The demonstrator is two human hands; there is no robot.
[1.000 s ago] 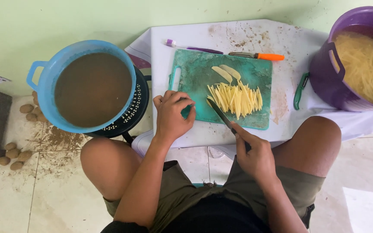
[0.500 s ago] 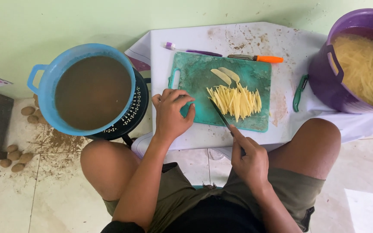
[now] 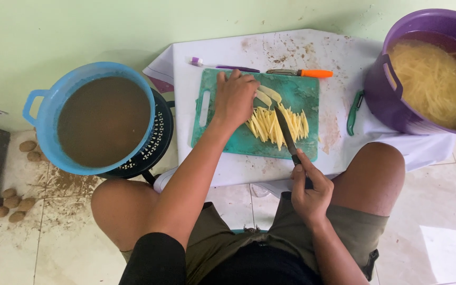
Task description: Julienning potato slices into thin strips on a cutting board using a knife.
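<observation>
Right hand: the right hand (image 3: 309,191) is closed around the handle of a dark-bladed kitchen knife (image 3: 287,132), index finger laid along the handle's top; it sits nearest the body, just off the near table edge.
Knife: blade runs up and slightly left from the hand, lying over the pile of pale yellow potato strips (image 3: 276,124).
Potato strips: heaped on the right half of the teal plastic cutting board (image 3: 249,145).
Left hand: the left hand (image 3: 234,97) is stretched over the board, palm down, fingers curled at the far edge; fingertips touch two pale potato slices (image 3: 268,95) just beyond the strips. Whether it grips them cannot be told.
Cutting board: lies on a white, soil-stained table cover (image 3: 339,126).
Beyond the board: a purple toothbrush (image 3: 218,66) and an orange-handled knife (image 3: 300,73).
Right side: green peeler (image 3: 353,112); purple plastic bucket (image 3: 383,100) holding cut strips in water.
Left side: blue plastic tub of brown water (image 3: 97,122); small brown potatoes (image 3: 11,202) on the floor.
</observation>
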